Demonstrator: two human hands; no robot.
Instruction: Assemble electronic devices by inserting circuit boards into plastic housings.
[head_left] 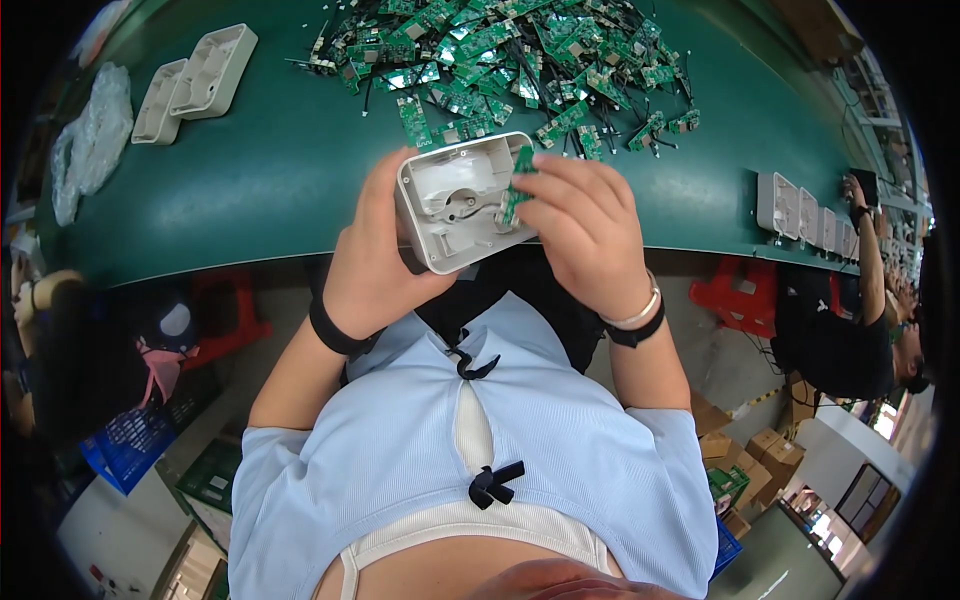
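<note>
My left hand (375, 255) grips a white plastic housing (436, 243) by its left side and tilts its open face up toward me, at the table's near edge. Inside the housing are moulded ribs, a round recess and a short dark wire. Between the fingers of my right hand (588, 235) is a green circuit board (516, 190), held upright at the housing's right wall. My fingertips hide part of the board. Just beyond the housing lies a large heap of green circuit boards (480, 45) with black wires.
Two white housings (212, 72) and a crumpled clear plastic bag (95, 135) lie on the green table (260, 190) at the left. A row of white housings (778, 205) stands at the right, near another person's arm (872, 260). Red stools (735, 295) are under the table.
</note>
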